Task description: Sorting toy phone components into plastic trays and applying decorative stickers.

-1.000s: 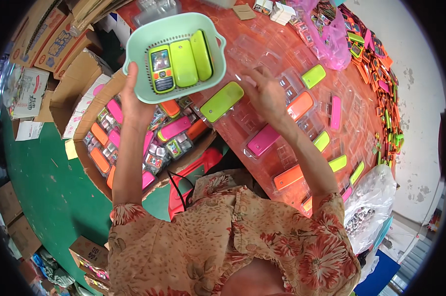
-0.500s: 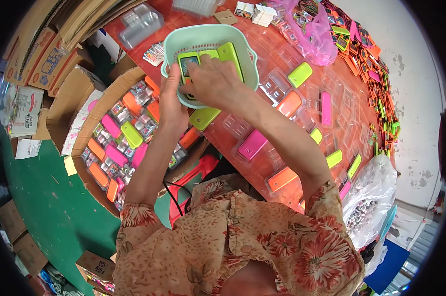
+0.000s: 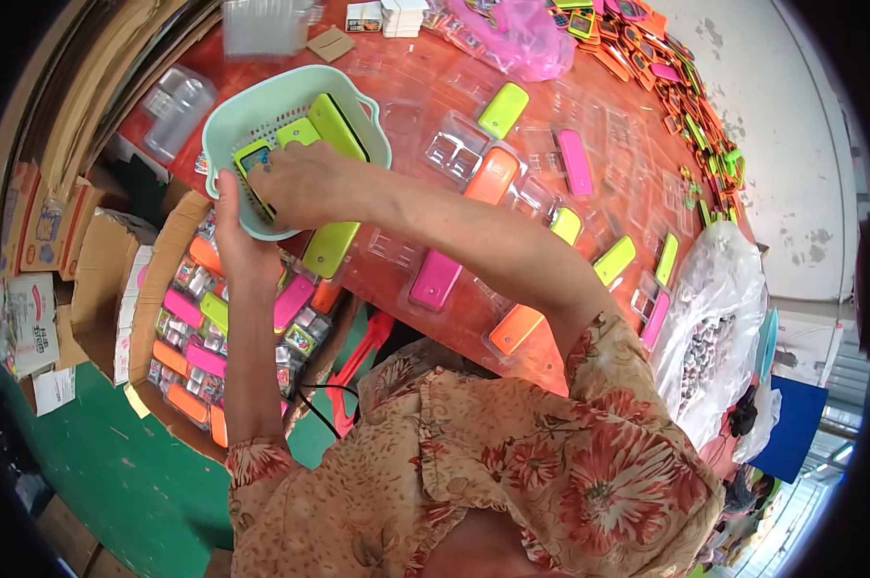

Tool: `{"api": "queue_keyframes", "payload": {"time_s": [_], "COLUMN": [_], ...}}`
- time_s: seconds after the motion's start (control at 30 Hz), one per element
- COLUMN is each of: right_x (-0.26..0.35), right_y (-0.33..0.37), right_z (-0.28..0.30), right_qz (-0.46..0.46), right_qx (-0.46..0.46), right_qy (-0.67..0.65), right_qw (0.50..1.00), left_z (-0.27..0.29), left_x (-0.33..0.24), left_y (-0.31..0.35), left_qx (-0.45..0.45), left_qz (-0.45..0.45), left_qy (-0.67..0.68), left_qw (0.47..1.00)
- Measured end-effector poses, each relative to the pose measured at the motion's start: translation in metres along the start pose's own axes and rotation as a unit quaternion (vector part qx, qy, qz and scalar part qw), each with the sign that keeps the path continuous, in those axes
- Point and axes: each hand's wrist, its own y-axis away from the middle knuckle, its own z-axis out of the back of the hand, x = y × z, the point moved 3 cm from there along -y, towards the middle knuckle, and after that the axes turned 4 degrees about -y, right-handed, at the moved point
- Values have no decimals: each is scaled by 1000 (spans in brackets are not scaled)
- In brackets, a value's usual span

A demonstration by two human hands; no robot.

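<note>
A pale mint plastic basket stands at the table's far left corner, with several lime-green plastic cases inside. My left hand is at the basket's near left side, its thumb up along the rim; the other fingers are hidden, and it appears to grip the wall. Reaching across into the basket, my right hand has its fingers curled at a lime-green handheld toy with a small dark screen. The hand covers much of that toy. Another lime-green case lies just outside the basket, below my right wrist.
Orange, pink and green cases in clear plastic trays spread over the red table. A cardboard box of packed toys stands left. Loose toys pile along the far right edge, near a white plastic bag. A pink bag lies at the back.
The whole view has shifted, so the basket and table appear farther left. Both hands stay at the basket; my right hand now covers more of the toy with the screen.
</note>
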Motion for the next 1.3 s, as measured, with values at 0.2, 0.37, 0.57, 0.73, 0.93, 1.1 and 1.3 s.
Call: {"api": "queue_keyframes", "payload": {"time_s": [0.2,0.37,0.57,0.73,0.93,1.1,1.3], "right_x": [-7,-20,-34,-78,-140,-126,-138], "right_y": [-10,-13,-6,28,53,31,17], "right_z": [0,4,28,79,66,47,30], "right_qz": [-15,-83,-41,65,-39,-60,26], "right_qx": [-44,-150,-173,-166,-102,40,-18], "right_qy": [65,31,-217,-704,-343,-113,-87], "right_qw": [997,985,960,687,933,991,996], "left_z": [-7,-15,-15,17,38,28,15], "left_x": [9,10,-7,-28,-32,-25,-15], "left_y": [-3,-10,-13,-17,-12,-5,-1], "left_qx": [-26,2,-23,-57,-72,-50,-44], "left_qz": [-15,-19,-92,-60,-52,11,15], "left_qy": [-32,-13,-25,-32,-54,21,22], "left_qw": [999,1000,995,996,995,998,999]}}
